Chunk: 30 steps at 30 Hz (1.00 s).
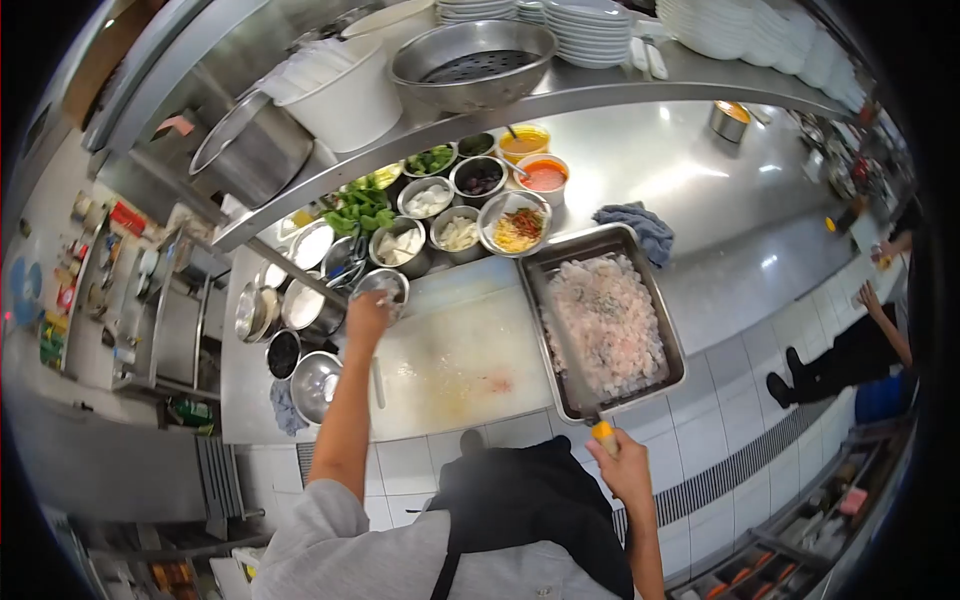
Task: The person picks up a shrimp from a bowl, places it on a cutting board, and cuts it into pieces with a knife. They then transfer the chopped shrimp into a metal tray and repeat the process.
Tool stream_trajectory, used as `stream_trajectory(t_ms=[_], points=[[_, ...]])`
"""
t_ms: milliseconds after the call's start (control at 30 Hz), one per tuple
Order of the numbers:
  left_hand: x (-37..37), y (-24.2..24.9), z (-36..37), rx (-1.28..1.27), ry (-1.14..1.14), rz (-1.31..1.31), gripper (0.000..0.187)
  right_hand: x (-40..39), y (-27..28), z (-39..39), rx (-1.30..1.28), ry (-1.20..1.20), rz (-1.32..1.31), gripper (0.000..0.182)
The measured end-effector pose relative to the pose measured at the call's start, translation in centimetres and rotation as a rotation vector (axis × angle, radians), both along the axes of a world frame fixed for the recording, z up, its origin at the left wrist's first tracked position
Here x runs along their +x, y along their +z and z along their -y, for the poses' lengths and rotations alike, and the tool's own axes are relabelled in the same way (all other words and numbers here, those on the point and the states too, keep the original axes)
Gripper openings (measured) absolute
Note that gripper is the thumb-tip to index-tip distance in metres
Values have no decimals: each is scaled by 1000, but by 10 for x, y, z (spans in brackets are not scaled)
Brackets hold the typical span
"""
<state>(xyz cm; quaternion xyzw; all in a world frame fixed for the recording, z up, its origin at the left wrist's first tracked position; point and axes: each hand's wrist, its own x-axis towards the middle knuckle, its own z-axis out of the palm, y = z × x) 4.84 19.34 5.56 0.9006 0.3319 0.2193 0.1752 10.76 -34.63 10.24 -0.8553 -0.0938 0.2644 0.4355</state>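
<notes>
My right hand (626, 467) is closed around the yellow handle of a long-bladed knife (570, 340). Its blade slants over the left side of a deep metal tray (676, 345). Pale pink, chopped raw food (605, 325) with dark specks fills much of that tray. Over on the left, my left hand (367, 316) dips its curled fingers into a small metal bowl (398, 284); what they pinch is hidden. Between my hands lies a white cutting board (450, 350), wet and stained yellowish and pink.
Behind the board stand several metal containers of greens, white slices and dark pieces. A bowl of yellow and red shreds (515, 225) touches the tray's corner area. A blue-grey cloth (637, 230) lies beyond the tray. Overhead runs a steel shelf (600, 98) with plates. Another person (860, 340) stands at right.
</notes>
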Motion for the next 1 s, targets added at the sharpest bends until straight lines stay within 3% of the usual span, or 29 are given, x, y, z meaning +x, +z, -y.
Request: stream_trajectory(t_ms=[100,167,233,267,333,433,500,567,633,733,1000], points=[[-8,-40,-50,40,-168,-226,29,-17,-4,-33,-46,136,69,47],[-8,-53,-57,71,-171,-173,25,-21,-9,-57,-132,215,10,52],[-5,-33,-44,78,-208,-165,21,-30,-26,-76,-194,218,3,55],[-8,-48,-54,11,-246,-23,20,-35,-35,-84,-206,197,6,56],[-4,9,-5,-289,12,6,20,-40,-35,-90,-208,159,-10,56],[-1,-4,31,-341,-185,354,23,-46,-22,-99,-179,87,-51,53],[5,0,87,-287,-383,361,28,-49,-19,-100,-167,35,-57,51],[9,-33,132,-449,-617,317,27,-50,-20,-102,-171,-23,-18,50],[3,-42,156,-251,-908,209,27,-50,-28,-102,-149,-53,47,49],[-13,-52,175,-270,-806,140,31,-49,-22,-101,-203,-43,61,49],[-15,-38,169,-187,-839,-111,29,-37,-41,-131,-354,171,294,43]])
